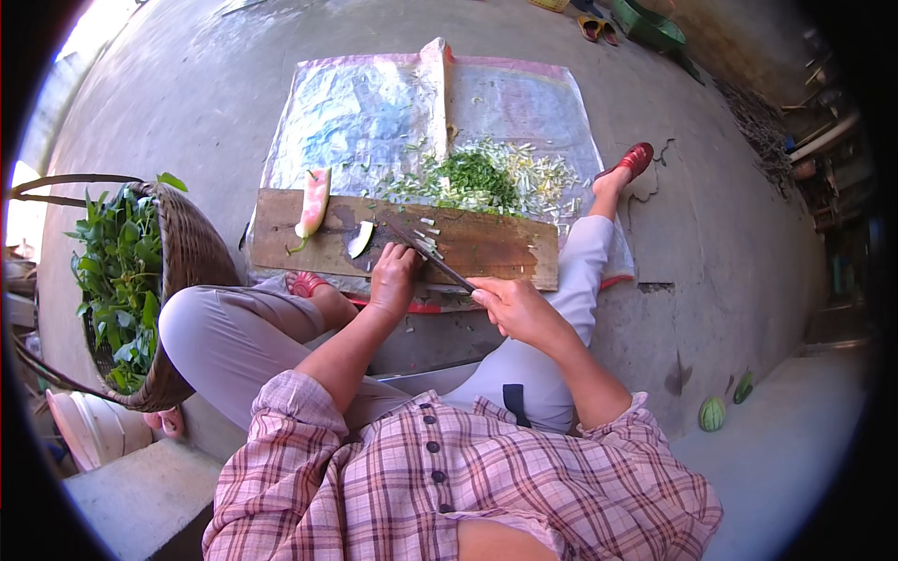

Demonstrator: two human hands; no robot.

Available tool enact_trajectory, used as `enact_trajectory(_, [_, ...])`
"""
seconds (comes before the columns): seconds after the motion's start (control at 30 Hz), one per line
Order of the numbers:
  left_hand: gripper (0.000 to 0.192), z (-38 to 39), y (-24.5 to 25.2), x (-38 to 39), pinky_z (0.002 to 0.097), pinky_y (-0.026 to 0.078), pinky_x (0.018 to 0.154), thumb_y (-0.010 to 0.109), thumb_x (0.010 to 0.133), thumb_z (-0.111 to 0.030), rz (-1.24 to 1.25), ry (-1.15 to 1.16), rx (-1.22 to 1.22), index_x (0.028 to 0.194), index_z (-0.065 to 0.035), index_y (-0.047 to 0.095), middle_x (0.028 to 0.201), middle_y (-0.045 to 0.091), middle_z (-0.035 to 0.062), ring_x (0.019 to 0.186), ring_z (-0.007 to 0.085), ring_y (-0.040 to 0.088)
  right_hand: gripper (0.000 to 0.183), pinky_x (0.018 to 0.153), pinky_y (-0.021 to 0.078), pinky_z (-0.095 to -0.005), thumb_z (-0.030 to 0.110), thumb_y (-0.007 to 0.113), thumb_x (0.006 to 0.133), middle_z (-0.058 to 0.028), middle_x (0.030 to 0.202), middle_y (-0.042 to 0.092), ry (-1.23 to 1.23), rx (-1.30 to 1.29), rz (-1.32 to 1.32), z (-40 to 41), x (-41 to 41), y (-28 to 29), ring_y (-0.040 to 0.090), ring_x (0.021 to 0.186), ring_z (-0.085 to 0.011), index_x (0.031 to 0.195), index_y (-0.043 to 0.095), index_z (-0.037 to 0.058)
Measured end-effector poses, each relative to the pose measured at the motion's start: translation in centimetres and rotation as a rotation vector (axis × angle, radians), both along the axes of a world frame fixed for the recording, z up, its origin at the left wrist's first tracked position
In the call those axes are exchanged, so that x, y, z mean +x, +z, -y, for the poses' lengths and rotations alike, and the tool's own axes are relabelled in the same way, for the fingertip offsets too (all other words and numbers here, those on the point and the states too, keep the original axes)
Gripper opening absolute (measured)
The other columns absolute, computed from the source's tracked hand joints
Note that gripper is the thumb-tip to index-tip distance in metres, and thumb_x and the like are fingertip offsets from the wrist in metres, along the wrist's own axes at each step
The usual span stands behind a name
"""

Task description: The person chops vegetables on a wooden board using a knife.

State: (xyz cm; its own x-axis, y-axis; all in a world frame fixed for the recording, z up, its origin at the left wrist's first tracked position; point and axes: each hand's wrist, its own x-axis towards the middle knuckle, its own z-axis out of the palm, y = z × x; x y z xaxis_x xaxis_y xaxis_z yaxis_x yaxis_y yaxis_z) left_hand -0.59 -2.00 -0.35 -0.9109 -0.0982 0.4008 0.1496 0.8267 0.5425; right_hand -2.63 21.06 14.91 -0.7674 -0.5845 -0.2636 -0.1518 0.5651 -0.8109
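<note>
My right hand (518, 308) grips the handle of a knife (438, 263), whose dark blade points up and left over a wooden board (484, 238). Close against the blade on its left, my left hand (394, 277) rests with curled fingers at the board's near edge; whatever lies under the fingers is hidden. Pale cut strips (429, 244) lie just beyond the blade. A piece of pale rind (360, 239) is left of them, and a long pink-and-white melon slice (314, 203) lies across the board's left part. Chopped greens (477, 175) and pale pieces (544, 175) are heaped beyond the board.
A plastic sheet (351, 105) lies under the board on the concrete floor. A woven basket (196, 238) of leafy greens (119, 259) stands left, near a white bucket (105, 428). A small striped melon (711, 414) lies right. Slippers (596, 29) and a green container (649, 26) are at the far right.
</note>
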Motion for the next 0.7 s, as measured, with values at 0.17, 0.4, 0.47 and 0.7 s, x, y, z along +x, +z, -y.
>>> enact_trajectory(0.17, [0.006, 0.2, -0.2, 0.0, 0.0438, 0.051, 0.076, 0.066, 0.083, -0.006, 0.013, -0.011, -0.024, 0.081, -0.0044, 0.061, 0.087, 0.061, 0.012, 0.09, 0.0335, 0.059, 0.031, 0.062, 0.051, -0.042, 0.021, 0.059, 0.101, -0.0222, 0.073, 0.065, 0.014, 0.033, 0.029, 0.0, -0.2, 0.8, 0.066, 0.061, -0.0305, 0.121, 0.067, -0.0013])
enact_trajectory(0.4, [0.006, 0.3, -0.4, 0.0, 0.0436, 0.052, 0.077, 0.066, 0.083, -0.007, 0.032, -0.022, -0.039, 0.083, -0.004, 0.061, 0.088, 0.061, 0.0124, 0.092, 0.0331, 0.059, 0.032, 0.049, 0.0474, -0.0358, 0.021, 0.057, 0.102, -0.0083, 0.058, 0.057, -0.054, 0.016, 0.265, 0.1, -0.9, 1.2, 0.056, 0.045, -0.0162, 0.127, 0.066, 0.0018])
enact_trajectory(0.47, [0.005, 0.3, -0.4, 0.0, 0.0436, 0.052, 0.077, 0.066, 0.083, -0.006, 0.028, -0.016, -0.03, 0.083, -0.004, 0.061, 0.088, 0.061, 0.0124, 0.092, 0.0333, 0.059, 0.034, 0.046, 0.0461, -0.0332, 0.022, 0.058, 0.102, -0.0034, 0.056, 0.053, -0.009, 0.034, 0.254, 0.3, -1.2, 0.4, 0.055, 0.044, -0.0132, 0.129, 0.066, 0.0034])
enact_trajectory(0.7, [0.004, -0.1, 0.8, 0.1, 0.0445, 0.051, 0.076, 0.067, 0.081, -0.005, 0.011, -0.019, 0.03, 0.08, -0.0057, 0.063, 0.084, 0.062, 0.0112, 0.089, 0.0335, 0.06, 0.035, 0.043, 0.0437, -0.027, 0.022, 0.056, 0.104, 0.0005, 0.058, 0.056, -0.068, -0.101, 0.044, 2.7, -1.6, -5.4, 0.053, 0.045, -0.0077, 0.134, 0.063, 0.0045])
